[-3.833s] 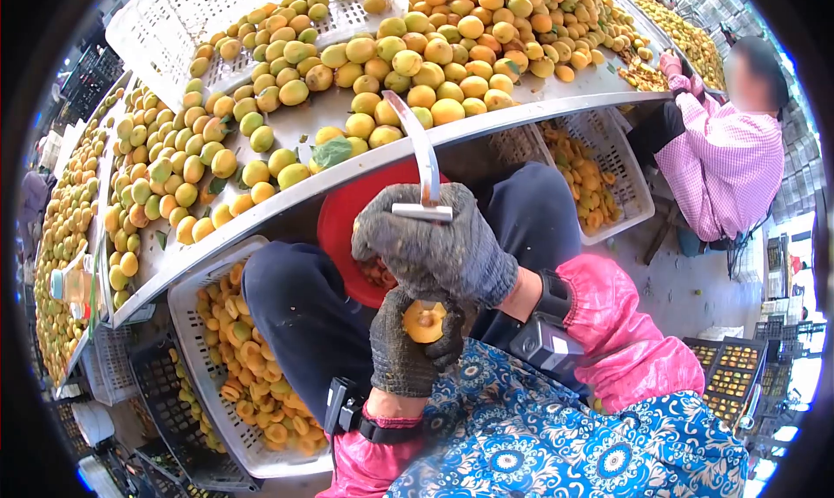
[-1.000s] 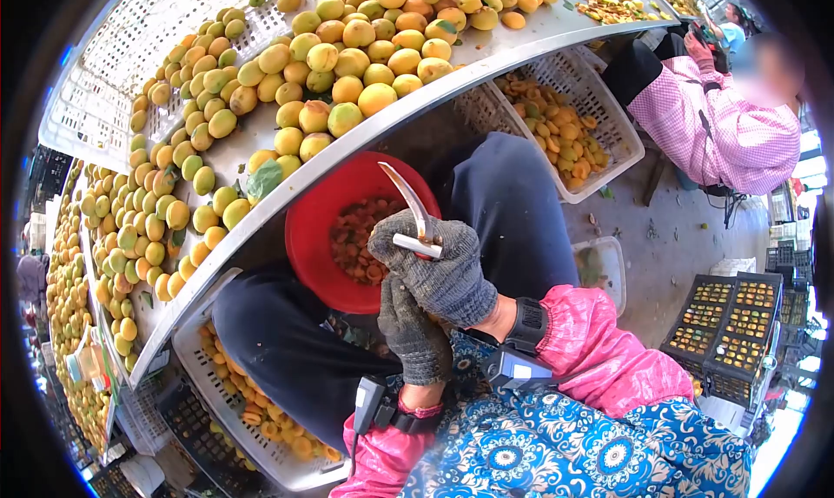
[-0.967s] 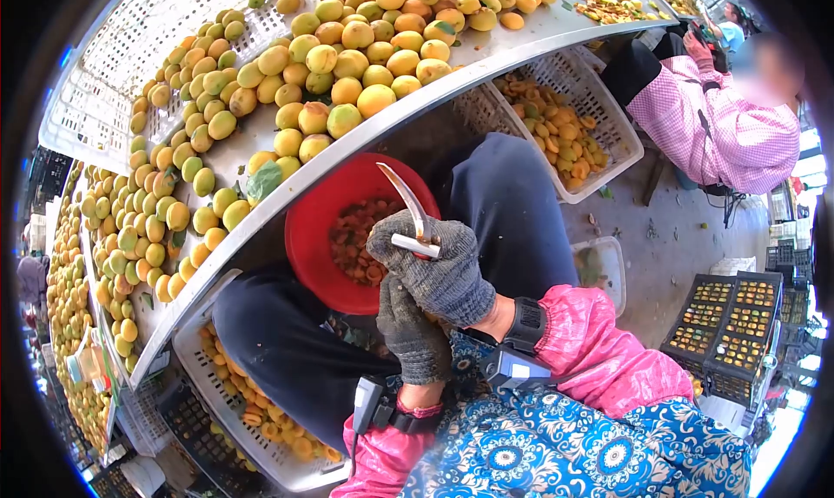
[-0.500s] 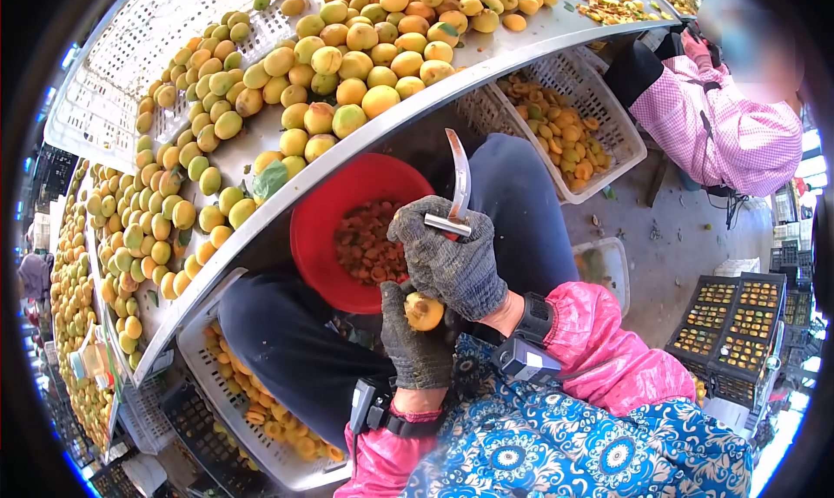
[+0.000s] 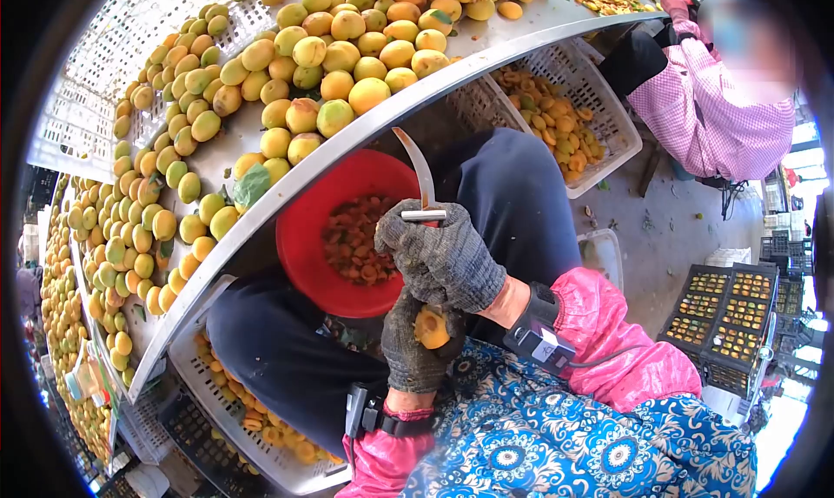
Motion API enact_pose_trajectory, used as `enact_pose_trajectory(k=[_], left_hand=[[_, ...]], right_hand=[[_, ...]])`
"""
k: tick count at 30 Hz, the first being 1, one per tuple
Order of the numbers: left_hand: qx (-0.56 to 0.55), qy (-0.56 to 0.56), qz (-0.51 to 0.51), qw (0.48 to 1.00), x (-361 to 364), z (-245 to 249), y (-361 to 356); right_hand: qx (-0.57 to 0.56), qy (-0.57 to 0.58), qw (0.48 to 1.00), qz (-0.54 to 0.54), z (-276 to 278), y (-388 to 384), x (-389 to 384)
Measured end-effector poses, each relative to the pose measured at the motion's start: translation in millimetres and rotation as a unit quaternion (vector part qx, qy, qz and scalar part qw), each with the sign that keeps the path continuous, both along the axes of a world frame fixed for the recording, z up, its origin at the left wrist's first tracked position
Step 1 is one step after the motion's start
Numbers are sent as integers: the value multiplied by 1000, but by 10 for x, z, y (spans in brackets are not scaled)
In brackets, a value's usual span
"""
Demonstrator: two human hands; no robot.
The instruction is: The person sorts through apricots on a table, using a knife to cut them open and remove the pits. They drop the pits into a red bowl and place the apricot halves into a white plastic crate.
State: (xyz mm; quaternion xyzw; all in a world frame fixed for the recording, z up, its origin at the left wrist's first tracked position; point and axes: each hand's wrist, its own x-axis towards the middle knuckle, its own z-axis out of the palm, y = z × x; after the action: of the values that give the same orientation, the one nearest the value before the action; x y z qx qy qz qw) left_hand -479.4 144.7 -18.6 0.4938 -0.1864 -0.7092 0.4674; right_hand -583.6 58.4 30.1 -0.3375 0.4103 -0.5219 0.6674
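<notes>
Left hand (image 5: 415,359), grey knit glove, fingers curled shut around small orange-yellow apricot (image 5: 432,327), held over the lap just below the right hand (image 5: 445,262). Right hand gloved too, fist closed on curved metal-bladed knife (image 5: 419,172), blade pointing up. Fruit looks cut open, though partly hidden. Round red plastic basin (image 5: 304,237) of pits just beyond, under curved steel table (image 5: 543,20) heaped with whole apricots (image 5: 347,64).

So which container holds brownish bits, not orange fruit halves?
The round red plastic bowl in the lap, beside the grey-gloved right hand; the white lattice baskets either side hold orange halves.
</notes>
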Motion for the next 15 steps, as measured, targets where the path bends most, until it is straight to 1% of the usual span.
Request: enact_pose_trajectory(k=[1, 2, 3, 4, 5, 7, 11, 12, 13, 14, 15], left_hand=[[-32, -74, -50, 996, 15, -42, 3], [-30, -73, -50, 996, 39, -145, 30], [-32, -7, -41, 999, 69, -291, 80], [-33, 58, -32, 997, 81, -314, 86], [-31, 58, -32, 997, 93, -316, 109], [-7, 107, -38, 994, 104, -262, 123], [25, 145, -72, 987, 148, -215, 78], [49, 273, -48, 960, 139, -229, 70], [71, 396, -23, 915, 129, -241, 60], [73, 396, -24, 915, 126, -247, 60], [54, 345, -37, 936, 126, -238, 71]], right_hand=[[24, -37, 999, -2, -20, 0, -5], [26, -36, 999, -2, -7, -1, -10], [4, 20, 1000, 17, 27, -3, -13], [-18, 74, 996, 36, 53, -5, -18], [-16, 74, 996, 36, 63, -5, -27], [63, 14, 994, 85, 82, -16, -52], [63, 14, 995, 79, 87, -19, -38], [52, -2, 995, 80, 56, -16, -36], [40, -17, 996, 81, 33, -17, -37], [42, -17, 996, 80, 36, -21, -43], [43, -15, 996, 82, 63, -25, -52]])
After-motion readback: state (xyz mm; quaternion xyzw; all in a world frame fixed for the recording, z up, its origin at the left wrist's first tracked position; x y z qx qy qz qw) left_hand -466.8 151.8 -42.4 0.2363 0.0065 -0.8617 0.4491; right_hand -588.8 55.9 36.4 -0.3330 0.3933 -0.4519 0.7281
